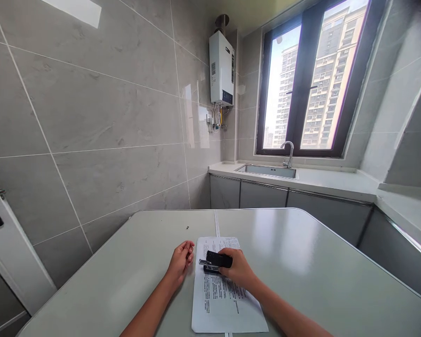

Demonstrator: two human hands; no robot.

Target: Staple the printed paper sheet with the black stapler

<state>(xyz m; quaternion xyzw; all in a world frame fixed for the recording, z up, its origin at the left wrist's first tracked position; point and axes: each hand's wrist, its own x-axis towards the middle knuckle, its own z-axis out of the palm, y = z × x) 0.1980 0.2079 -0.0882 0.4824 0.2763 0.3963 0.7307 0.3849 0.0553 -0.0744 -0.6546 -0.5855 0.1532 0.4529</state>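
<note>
Printed sheets of paper lie on the table in front of me. Over their upper part, my right hand grips a black stapler from its right side. The stapler's top arm is raised from its base, and a metal strip shows between the two. Just left of the paper's edge is my left hand, its fingers curled in and thumb side up. Whatever those fingers hold, if anything, is hidden from me.
Small dark bits lie on the pale table beyond my left hand. A counter with a sink and tap runs behind the table. A white water heater hangs in the corner, near a window.
</note>
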